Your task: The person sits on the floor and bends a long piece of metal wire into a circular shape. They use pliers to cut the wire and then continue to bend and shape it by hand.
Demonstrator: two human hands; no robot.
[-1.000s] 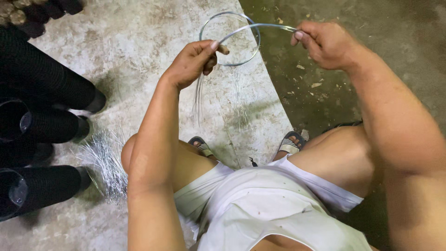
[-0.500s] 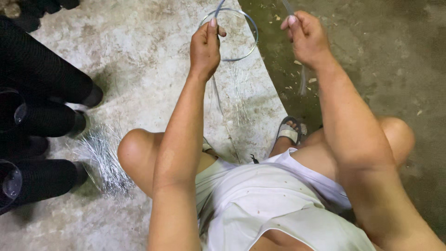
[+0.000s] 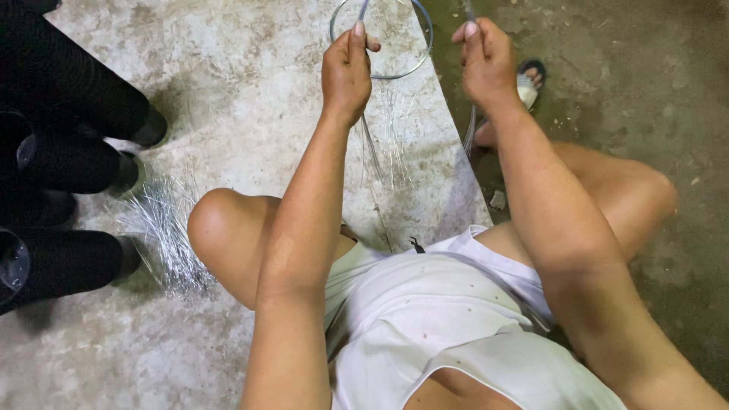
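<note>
The left hand (image 3: 347,72) is closing its fingers and thumb tight on a thin metal wire (image 3: 383,74), pinching it near the top of the view. The right hand (image 3: 486,64) is also pinching the wire, with its fingers curled shut around it and one finger sticking up. The two hands are holding near each other, but they are not touching. Between them the wire is bending into a round loop, and the loop is hanging over the pale concrete slab (image 3: 250,91). More thin wire strands (image 3: 372,152) are trailing down from under the left hand toward the person's lap. A shiny pile of short wire pieces (image 3: 163,228) is lying on the slab just beside the person's left knee. Dark black tubes (image 3: 68,144) are lying on their sides at the left edge, near that pile. The person is sitting in white shorts (image 3: 433,304). One foot in a sandal (image 3: 528,80) is resting on the darker floor, just past the right hand.
</note>
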